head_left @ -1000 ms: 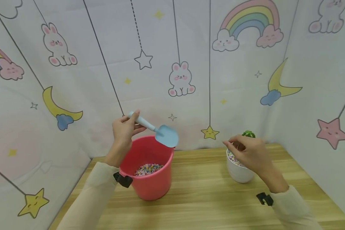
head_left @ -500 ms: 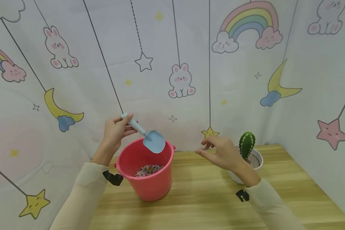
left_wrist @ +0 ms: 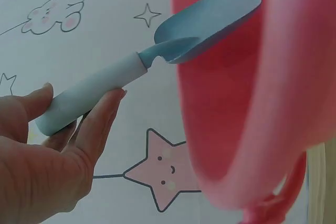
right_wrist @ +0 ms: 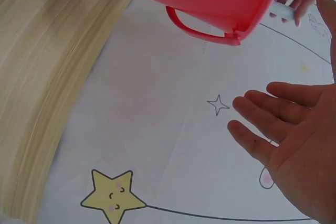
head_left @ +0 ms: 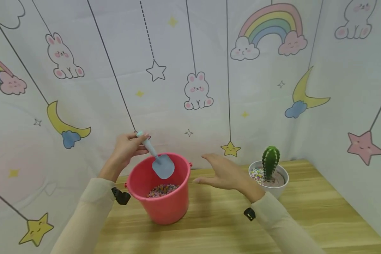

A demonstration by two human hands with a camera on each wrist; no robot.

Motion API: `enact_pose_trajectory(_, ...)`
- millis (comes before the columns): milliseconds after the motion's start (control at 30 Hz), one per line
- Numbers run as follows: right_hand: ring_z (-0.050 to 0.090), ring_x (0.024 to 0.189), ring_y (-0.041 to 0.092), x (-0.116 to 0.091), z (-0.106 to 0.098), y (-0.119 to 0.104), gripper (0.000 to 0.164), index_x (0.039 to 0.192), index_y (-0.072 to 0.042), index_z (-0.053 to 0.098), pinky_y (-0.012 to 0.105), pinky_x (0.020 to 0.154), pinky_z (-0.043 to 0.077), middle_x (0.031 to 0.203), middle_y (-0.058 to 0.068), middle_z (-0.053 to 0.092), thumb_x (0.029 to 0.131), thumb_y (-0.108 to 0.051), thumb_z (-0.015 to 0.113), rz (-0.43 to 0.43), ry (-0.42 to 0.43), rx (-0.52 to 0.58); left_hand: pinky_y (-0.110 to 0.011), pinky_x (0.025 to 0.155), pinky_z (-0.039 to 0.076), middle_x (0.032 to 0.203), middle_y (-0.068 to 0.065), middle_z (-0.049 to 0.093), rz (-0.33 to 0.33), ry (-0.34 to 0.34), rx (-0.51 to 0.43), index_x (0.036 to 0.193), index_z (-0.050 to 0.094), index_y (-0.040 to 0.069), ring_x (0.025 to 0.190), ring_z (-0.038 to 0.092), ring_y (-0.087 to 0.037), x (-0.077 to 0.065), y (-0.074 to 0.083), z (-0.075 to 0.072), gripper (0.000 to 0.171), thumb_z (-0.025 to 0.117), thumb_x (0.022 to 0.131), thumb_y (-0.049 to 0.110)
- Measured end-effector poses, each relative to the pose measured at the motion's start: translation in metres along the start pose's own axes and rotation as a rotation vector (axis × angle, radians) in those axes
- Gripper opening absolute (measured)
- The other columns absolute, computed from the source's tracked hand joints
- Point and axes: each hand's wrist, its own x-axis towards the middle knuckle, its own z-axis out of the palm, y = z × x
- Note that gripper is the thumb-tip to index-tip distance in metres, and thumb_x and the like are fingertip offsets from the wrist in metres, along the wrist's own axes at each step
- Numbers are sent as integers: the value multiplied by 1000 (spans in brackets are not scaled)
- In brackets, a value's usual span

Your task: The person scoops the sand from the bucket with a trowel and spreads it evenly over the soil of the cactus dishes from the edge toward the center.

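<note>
Head view: the left hand (head_left: 125, 148) is pinching the shovel (head_left: 161, 164), blade slanting down over the bucket (head_left: 169, 211) between the hands. The right hand (head_left: 227, 173) is hovering, fingers extended, holding nothing. The bucket is apparently hiding some coloured bits (head_left: 163, 190).

From the head, the table (head_left: 209, 238) is viewed forward and downward, at the widest range. From both wrists the scene is shown sideways; the bucket (head_left: 169, 208), shared by all views, is seen closest from the left wrist.
</note>
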Motion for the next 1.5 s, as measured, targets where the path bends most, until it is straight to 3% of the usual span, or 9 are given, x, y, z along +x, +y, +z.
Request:
enact_pose_trajectory(100,42,156,31,8,0,-2,111,164,-10,34,53,126,44,168,10,41,85,-80,67,5,-56,22,-32,92,66,147,-28,57,3,-2,72,155,44,-4,88,76,-5,4,-4,3,63,63,107,32)
enact_pose_trajectory(333,30,162,28,27,6,-14,126,168,-9,18,51,129,39,175,9,26,81,-89,61,8,-190,79,-38,97,64,139,-29,60,26,-8,191,149,50,-6,101,79,-21,10,-10,9,61,66,105,33)
enact_pose_trajectory(533,45,151,25,36,17,-24,112,165,-11,26,49,118,52,166,6,37,87,-84,58,8,-235,112,-44,102,63,146,-30,59,63,-78,277,154,45,-5,119,73,-39,15,-11,18,66,67,105,33)
enact_pose_trajectory(633,50,142,23,38,22,-28,107,162,-15,30,47,114,56,157,5,42,86,-84,59,-6,-246,130,-44,99,65,141,-28,64,86,-88,379,148,55,-2,114,75,-38,15,-11,21,58,69,104,34)
enact_pose_trajectory(800,43,150,29,41,29,-32,116,165,-9,23,49,120,50,164,12,36,85,-87,57,-4,-272,100,-42,90,68,127,-23,71,133,-93,518,136,66,2,109,75,-35,16,-12,26,45,70,103,33)
enact_pose_trajectory(933,49,136,20,45,33,-34,111,161,-11,29,42,109,59,150,6,44,84,-85,60,2,-271,122,-42,91,68,126,-21,73,143,-100,526,134,67,3,111,75,-35,17,-12,28,43,70,103,33)
enact_pose_trajectory(1133,50,132,19,47,41,-39,113,161,-17,31,40,99,63,145,2,46,79,-89,61,50,-265,132,-42,92,68,129,-20,73,114,-139,555,136,66,6,105,77,-31,23,-10,36,48,73,100,36)
enact_pose_trajectory(1300,49,137,22,47,43,-40,116,164,-16,28,45,105,61,150,3,44,81,-91,57,45,-265,92,-47,95,67,131,-18,72,111,-188,611,132,69,11,111,75,-35,29,-4,42,44,75,98,38)
enact_pose_trajectory(1500,44,144,25,46,41,-41,120,166,-12,22,49,111,58,158,7,39,82,-91,54,66,-287,97,-47,94,67,127,-17,73,143,-303,649,134,69,10,105,75,-31,35,-2,48,46,77,97,36)
